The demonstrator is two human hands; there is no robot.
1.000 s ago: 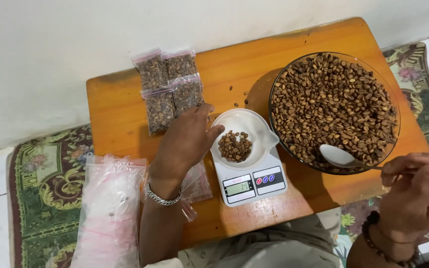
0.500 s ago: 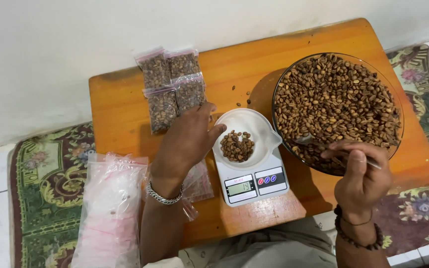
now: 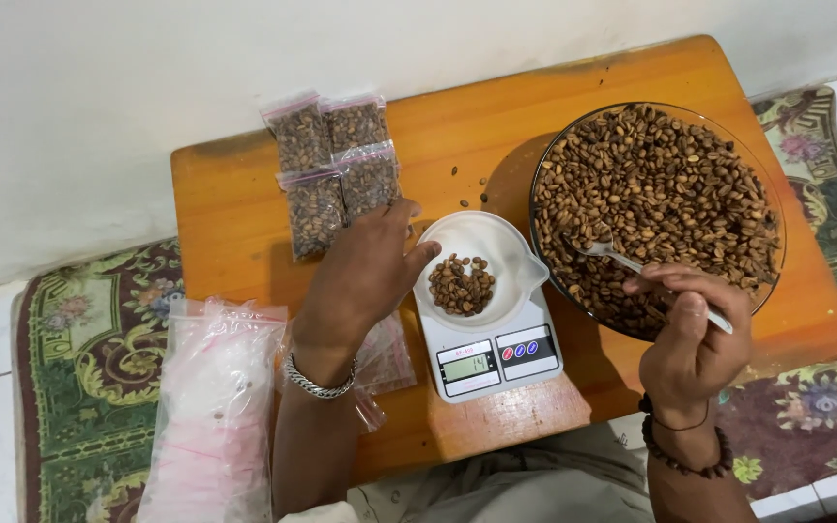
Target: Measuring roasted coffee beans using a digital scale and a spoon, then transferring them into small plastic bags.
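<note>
Since a moment ago my right hand (image 3: pixel 692 341) has pushed the spoon (image 3: pixel 622 257) deeper into the beans in the glass bowl (image 3: pixel 767 208), fingers closed around the handle. I am scooping; next comes a careful lift toward the white dish (image 3: pixel 496 242) on the scale (image 3: pixel 491 363), left of the bowl. My left hand (image 3: pixel 365 276), open, steadies the dish's rim. Filled bags (image 3: pixel 331 169) lie beyond it on the counter (image 3: pixel 234 213).

1. Four small clear plastic bags filled with brown beans (image 3: pixel 336 172), lying together on the one orange wooden bench (image 3: pixel 225 223).
2. One large round glass bowl of brown beans (image 3: pixel 659 208).
3. One white digital scale (image 3: pixel 491 360).
4. One small white dish (image 3: pixel 478 268).
5. One metal spoon (image 3: pixel 632 261).
6. One stack of empty clear bags (image 3: pixel 213 407).
</note>
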